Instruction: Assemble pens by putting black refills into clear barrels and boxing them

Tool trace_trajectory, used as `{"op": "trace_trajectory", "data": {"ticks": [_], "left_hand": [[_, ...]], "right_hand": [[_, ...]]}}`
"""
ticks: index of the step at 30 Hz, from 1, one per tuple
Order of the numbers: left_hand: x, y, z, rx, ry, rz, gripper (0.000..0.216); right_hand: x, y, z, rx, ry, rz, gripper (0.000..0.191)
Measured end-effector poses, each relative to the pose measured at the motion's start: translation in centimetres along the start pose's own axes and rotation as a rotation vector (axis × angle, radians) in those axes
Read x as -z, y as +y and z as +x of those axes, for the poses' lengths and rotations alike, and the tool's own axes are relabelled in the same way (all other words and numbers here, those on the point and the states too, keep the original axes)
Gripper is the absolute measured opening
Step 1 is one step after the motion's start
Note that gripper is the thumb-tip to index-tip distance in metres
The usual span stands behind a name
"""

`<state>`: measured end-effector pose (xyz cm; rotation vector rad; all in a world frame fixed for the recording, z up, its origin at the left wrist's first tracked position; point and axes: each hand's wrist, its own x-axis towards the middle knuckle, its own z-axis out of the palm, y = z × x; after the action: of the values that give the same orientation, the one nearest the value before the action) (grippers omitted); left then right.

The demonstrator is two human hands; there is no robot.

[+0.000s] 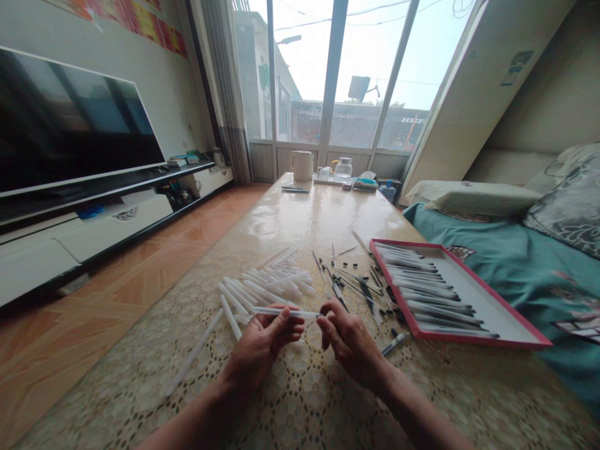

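A slim whitish pen [304, 314] lies level between my two hands, above the patterned tablecloth. My left hand [265, 340] is closed round its left part, thumb on top. The fingers of my right hand [344, 334] pinch its right end, where a small dark bit shows; the fingertips partly hide it. Just beyond my left hand is a heap of white pen barrels [267, 281]. Past my right hand lie scattered dark refills [360, 284] and several small black caps [384, 311]. Close to my right wrist rests a clear pen [394, 344].
On the right, a red-rimmed box lid [520, 342] holds a row of pens [435, 290]. A beige kettle [302, 165] and a glass jug [344, 169] stand at the table's far end. A sofa [497, 250] runs along the right, a TV cabinet [117, 219] along the left.
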<state>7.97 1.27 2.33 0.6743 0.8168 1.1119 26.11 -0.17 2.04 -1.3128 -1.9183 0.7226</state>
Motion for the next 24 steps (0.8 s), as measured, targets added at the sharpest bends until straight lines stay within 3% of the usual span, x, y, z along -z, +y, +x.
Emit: {"op": "trace_trajectory", "data": {"ticks": [3, 8, 14, 20, 24], "left_hand": [[0.11, -0.06, 0.12, -0.002, 0.006, -0.010, 0.028], [0.30, -0.18, 0.17, 0.007, -0.065, -0.002, 0.027], [0.14, -0.07, 0.02, -0.016, 0.014, -0.017, 0.029], [0.11, -0.03, 0.05, 0.009, -0.034, -0.004, 0.029], [0.13, -0.11, 0.05, -0.009, 0.004, -0.012, 0.027]], "right_hand": [[0.00, -0.07, -0.01, 0.008, -0.004, 0.011, 0.021], [-0.17, 0.10, -0.08, -0.039, -0.013, 0.055, 0.040], [0.02, 0.01, -0.03, 0.013, 0.009, 0.017, 0.021], [-0.14, 0.11, -0.06, -0.039, -0.029, 0.066, 0.037], [-0.01, 0.02, -0.08, 0.006, -0.012, 0.004, 0.023]]}}
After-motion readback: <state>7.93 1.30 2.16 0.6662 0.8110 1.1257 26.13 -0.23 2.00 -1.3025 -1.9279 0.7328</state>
